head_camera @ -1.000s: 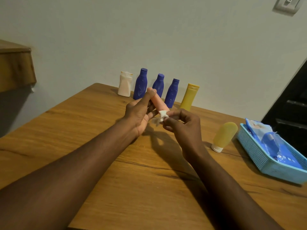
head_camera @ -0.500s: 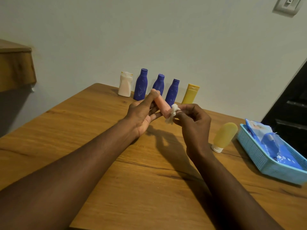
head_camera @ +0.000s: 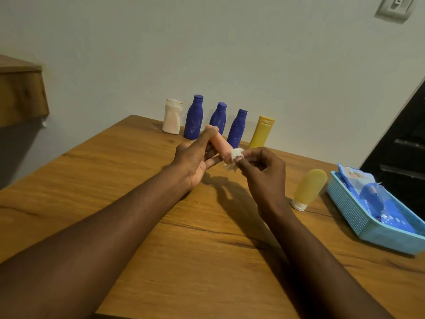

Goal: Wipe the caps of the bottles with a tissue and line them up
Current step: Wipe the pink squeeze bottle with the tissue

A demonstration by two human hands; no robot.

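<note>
My left grip [head_camera: 195,157] still clasps the smooth, round pink bottle [head_camera: 219,145], tilted just in front of the blue bottles [head_camera: 218,118]. My right grip [head_camera: 264,173] pinches the crumpled white tissue [head_camera: 235,155] on its cap end, which sits slightly further right than a second ago.

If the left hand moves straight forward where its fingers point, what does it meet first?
The left hand, holding the pink bottle, would probably meet the middle blue bottle first; depth is unclear.

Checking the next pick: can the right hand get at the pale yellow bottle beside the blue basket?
Likely yes: the pale yellow bottle stands right of the right hand with bare table between, though that hand is pinching the tissue.
</note>
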